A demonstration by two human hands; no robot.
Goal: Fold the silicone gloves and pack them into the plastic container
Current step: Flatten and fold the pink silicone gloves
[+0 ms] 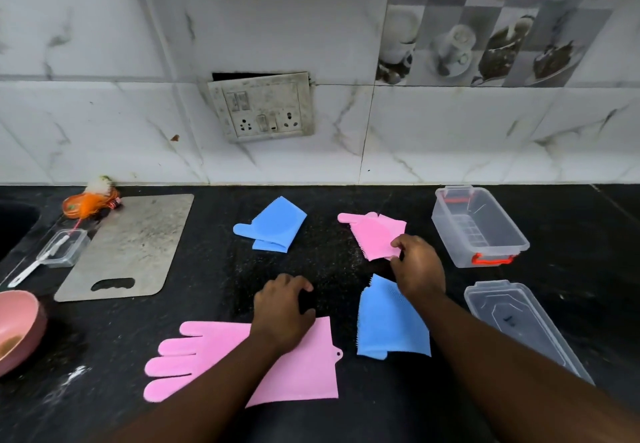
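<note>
On counter (104,338), flat pink glove (214,363) fingers leftward.

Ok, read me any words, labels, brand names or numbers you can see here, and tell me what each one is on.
No text can be read.
Orange packet by the wall: its red end shows a mark too small and blurred to read.
Switchboard: switches and sockets, no readable markings.
Gloves, plastic container and container lid: no print visible.

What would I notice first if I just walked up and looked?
Bright gloves on the black counter: a flat pink glove lies nearest under the left hand, and the right hand pinches a folded pink glove. Two folded blue ones lie nearby, and an empty clear container waits at right.
</note>
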